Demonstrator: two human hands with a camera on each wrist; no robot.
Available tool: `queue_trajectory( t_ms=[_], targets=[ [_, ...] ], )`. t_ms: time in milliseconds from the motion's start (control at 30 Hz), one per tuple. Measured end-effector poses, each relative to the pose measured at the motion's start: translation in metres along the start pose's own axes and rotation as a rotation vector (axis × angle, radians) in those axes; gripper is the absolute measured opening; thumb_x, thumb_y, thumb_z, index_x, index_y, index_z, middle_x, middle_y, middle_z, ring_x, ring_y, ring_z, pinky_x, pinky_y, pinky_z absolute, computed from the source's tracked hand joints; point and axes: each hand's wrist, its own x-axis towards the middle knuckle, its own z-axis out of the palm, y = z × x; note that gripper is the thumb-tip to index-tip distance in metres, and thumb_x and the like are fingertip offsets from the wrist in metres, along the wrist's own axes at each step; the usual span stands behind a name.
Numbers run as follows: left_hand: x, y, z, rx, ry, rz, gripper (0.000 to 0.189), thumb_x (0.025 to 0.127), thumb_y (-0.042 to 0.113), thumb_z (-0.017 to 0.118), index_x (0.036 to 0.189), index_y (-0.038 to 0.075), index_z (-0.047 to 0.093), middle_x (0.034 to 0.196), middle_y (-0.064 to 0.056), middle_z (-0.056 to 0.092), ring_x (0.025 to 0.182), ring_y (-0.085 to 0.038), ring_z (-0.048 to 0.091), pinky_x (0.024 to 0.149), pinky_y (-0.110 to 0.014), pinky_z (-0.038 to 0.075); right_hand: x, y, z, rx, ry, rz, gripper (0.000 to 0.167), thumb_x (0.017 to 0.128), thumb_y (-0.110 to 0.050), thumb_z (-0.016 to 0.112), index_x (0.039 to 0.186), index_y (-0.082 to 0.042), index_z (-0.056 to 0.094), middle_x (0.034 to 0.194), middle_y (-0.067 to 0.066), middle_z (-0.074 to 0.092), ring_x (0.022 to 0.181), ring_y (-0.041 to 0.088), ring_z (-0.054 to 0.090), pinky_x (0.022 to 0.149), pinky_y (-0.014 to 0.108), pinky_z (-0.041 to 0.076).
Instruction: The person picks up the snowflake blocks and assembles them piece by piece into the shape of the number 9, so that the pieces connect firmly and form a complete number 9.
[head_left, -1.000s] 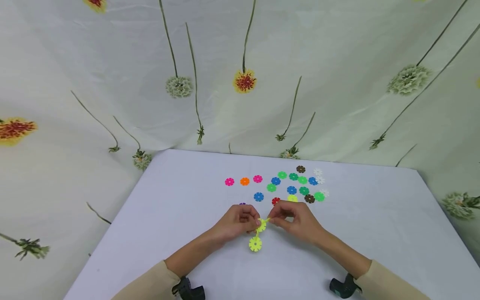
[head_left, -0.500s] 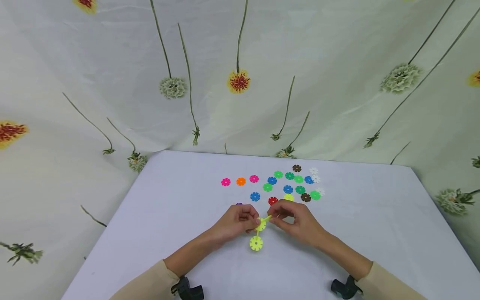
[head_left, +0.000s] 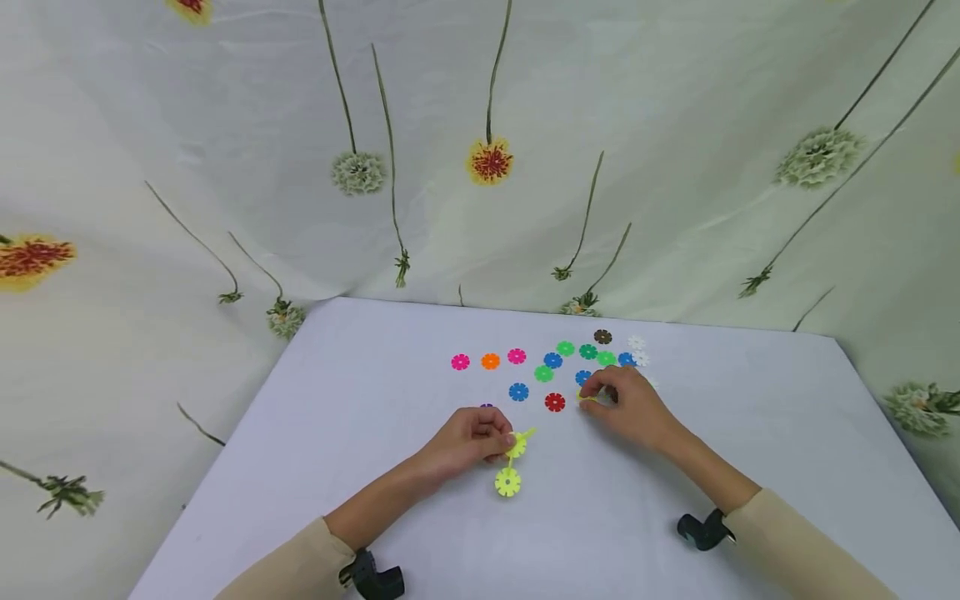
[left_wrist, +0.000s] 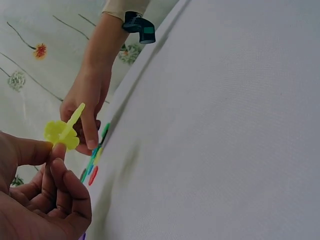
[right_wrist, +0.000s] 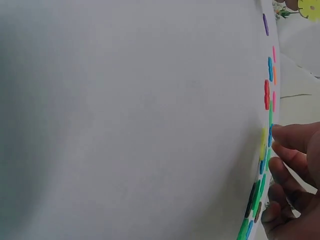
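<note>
My left hand (head_left: 467, 446) pinches a small chain of yellow-green notched plastic discs between thumb and forefinger. One flat disc (head_left: 507, 482) dangles at the bottom, and another piece sticks out toward the upper right. The left wrist view shows a yellow disc (left_wrist: 52, 132) at the fingertips with a second one slotted in edge-on. Farther up the table, my right hand (head_left: 633, 408) reaches down over a loose yellow disc (head_left: 584, 397), its thumb and forefinger apart on either side. In the right wrist view this yellow disc (right_wrist: 263, 144) lies flat, with the fingertips right at it.
Loose notched discs lie scattered past the hands: a red disc (head_left: 554, 402), a blue disc (head_left: 518, 392), an orange disc (head_left: 490, 361), plus several green, pink, brown and white ones. The white-covered table (head_left: 360, 375) ends at a flower-printed cloth (head_left: 420, 208).
My right hand has left the yellow chain and moved right and away to the loose yellow disc. The left hand still holds the chain, almost unmoved.
</note>
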Motion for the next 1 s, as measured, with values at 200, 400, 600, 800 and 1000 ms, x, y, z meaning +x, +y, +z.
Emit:
queue_trajectory(
  t_ms=[200,400,600,800,1000],
  targets=[
    [0.003,0.002,0.002,0.004,-0.017,-0.007,0.021,0.101,0.024,0.073,0.11,0.005,0.069,0.089,-0.003,0.072,0.085,-0.017,0.069,0.081,-0.024,0.058,0.006,0.013,-0.004,-0.079,0.024,0.083,0.016,0.093,-0.023,0.083,0.102,-0.011,0.078,0.095,0.006,0.069,0.096,0.023,0.056,0.096,0.048,0.047],
    [0.005,0.002,0.003,0.011,-0.032,-0.015,0.018,0.101,0.022,0.073,0.109,0.006,0.07,0.087,-0.003,0.072,0.083,-0.016,0.068,0.08,-0.024,0.058,0.009,0.01,-0.002,-0.108,0.011,0.129,0.026,0.091,-0.03,0.084,0.104,-0.009,0.075,0.096,0.007,0.066,0.097,0.024,0.055,0.099,0.053,0.047],
    [0.006,0.001,0.003,0.013,-0.023,-0.02,0.017,0.101,0.022,0.073,0.108,0.006,0.07,0.087,-0.003,0.072,0.082,-0.015,0.068,0.079,-0.024,0.057,0.013,0.005,0.0,-0.133,0.002,0.123,0.023,0.092,-0.024,0.082,0.103,-0.006,0.072,0.098,0.009,0.067,0.098,0.025,0.057,0.11,0.055,0.044],
    [0.005,0.001,0.002,0.006,-0.011,-0.031,0.019,0.1,0.023,0.074,0.108,0.006,0.07,0.086,-0.001,0.072,0.082,-0.015,0.068,0.08,-0.024,0.057,0.01,0.004,0.003,-0.145,0.024,0.085,0.022,0.092,-0.02,0.081,0.107,-0.008,0.069,0.101,0.007,0.071,0.102,0.025,0.054,0.089,0.041,0.045],
    [0.003,0.001,0.0,0.01,0.0,-0.036,0.021,0.1,0.025,0.074,0.109,0.007,0.07,0.087,-0.001,0.073,0.083,-0.016,0.068,0.08,-0.025,0.057,0.007,0.003,0.002,-0.066,0.045,0.051,0.012,0.094,-0.009,0.074,0.106,-0.01,0.07,0.094,0.003,0.073,0.086,0.019,0.057,0.083,0.036,0.049]
  ],
)
